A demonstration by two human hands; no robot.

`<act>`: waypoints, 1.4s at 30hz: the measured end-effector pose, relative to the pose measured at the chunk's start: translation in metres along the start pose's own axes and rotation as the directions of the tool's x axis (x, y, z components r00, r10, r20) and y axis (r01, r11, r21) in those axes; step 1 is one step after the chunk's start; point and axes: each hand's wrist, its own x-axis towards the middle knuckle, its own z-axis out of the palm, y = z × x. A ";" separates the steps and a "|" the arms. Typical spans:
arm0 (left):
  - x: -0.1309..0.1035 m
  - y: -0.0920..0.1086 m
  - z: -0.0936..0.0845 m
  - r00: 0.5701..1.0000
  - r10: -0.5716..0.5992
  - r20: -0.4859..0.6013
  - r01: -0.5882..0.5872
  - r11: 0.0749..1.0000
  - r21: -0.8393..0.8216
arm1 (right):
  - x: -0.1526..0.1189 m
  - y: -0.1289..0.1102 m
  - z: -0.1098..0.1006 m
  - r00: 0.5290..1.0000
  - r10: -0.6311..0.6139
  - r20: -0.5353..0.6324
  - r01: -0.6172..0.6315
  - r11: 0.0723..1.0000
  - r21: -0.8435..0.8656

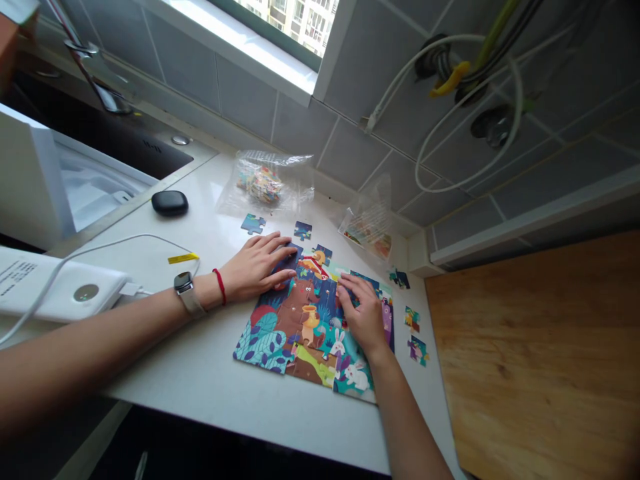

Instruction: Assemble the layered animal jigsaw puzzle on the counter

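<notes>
At the upper left of the frame, a chrome faucet stands behind a dark sink, with a white box at the left edge. Below, a rounded black case sits on the white countertop; a white power bank, a thin cord and a yellow label lie at middle left. A window opens at top centre in a grey tiled wall. A looped white cable and a yellow clip hang at upper right, above a wooden board at lower right.
</notes>
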 end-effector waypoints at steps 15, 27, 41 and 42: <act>0.001 -0.003 0.006 0.999 0.006 -0.037 -0.006 1.000 0.000 | 0.039 0.123 -0.140 0.909 0.409 -0.079 -0.417 0.895 -0.156; 0.002 -0.005 0.009 0.999 0.021 -0.031 -0.020 0.999 0.034 | 0.077 0.142 -0.155 0.783 0.521 0.340 -0.263 0.772 -0.578; 0.002 -0.006 0.011 0.999 0.019 -0.041 -0.019 1.000 0.012 | 0.080 0.132 -0.148 0.807 0.481 0.341 -0.173 0.746 -0.644; 0.002 -0.006 0.011 0.999 0.022 -0.046 -0.022 1.000 0.005 | 0.077 0.130 -0.149 0.812 0.478 0.336 -0.169 0.744 -0.647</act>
